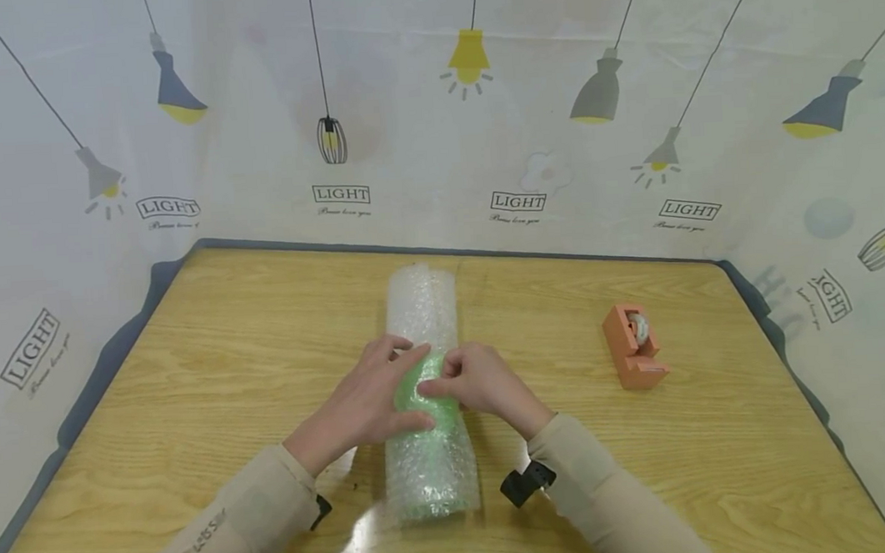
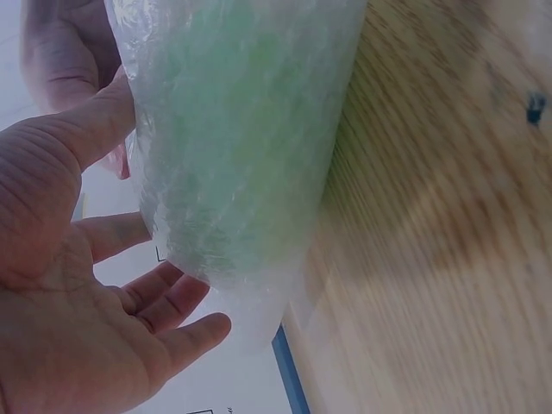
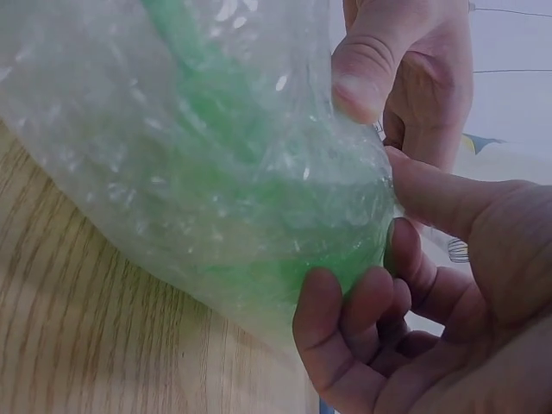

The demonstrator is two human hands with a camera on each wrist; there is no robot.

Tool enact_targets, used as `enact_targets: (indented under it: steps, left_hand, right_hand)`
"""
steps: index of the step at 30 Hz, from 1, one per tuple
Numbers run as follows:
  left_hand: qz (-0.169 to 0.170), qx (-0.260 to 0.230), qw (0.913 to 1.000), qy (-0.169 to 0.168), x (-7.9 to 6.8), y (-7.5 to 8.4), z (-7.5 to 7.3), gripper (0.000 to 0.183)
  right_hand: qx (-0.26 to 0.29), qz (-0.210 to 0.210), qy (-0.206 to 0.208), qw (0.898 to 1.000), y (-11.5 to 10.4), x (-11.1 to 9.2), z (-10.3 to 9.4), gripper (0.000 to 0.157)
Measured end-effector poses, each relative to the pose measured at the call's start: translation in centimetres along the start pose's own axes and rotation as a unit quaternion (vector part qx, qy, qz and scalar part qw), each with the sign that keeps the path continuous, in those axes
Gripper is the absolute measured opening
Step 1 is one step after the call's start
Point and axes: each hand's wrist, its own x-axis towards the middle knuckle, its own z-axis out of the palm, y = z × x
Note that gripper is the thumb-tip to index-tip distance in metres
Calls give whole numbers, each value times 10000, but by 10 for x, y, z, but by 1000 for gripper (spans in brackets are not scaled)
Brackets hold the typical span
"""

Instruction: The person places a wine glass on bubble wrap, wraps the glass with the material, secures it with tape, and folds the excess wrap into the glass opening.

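Note:
A long bubble-wrap bundle lies lengthwise on the table, with something green showing through the plastic; what is inside is hidden. Thumb and fingers spread, my left hand rests across the bundle's left side near its middle. My right hand holds the opposite side. Its thumb lies on top of the wrap, and its curled fingers bear on the side. In the right wrist view, the left thumb presses the wrap close to the right thumb.
An orange tape dispenser with a roll of clear tape stands on the right of the wooden table. Behind the table hangs a cloth backdrop printed with lamps. Black straps are at both wrists.

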Motion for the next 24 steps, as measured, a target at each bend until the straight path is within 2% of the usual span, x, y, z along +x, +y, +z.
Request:
enact_targets:
  steps: [24]
  left_hand:
    - [-103, -91, 9999, -36, -3, -4, -1, 93]
  right_hand:
    - [164, 414, 146, 9989, 6, 2, 5, 47]
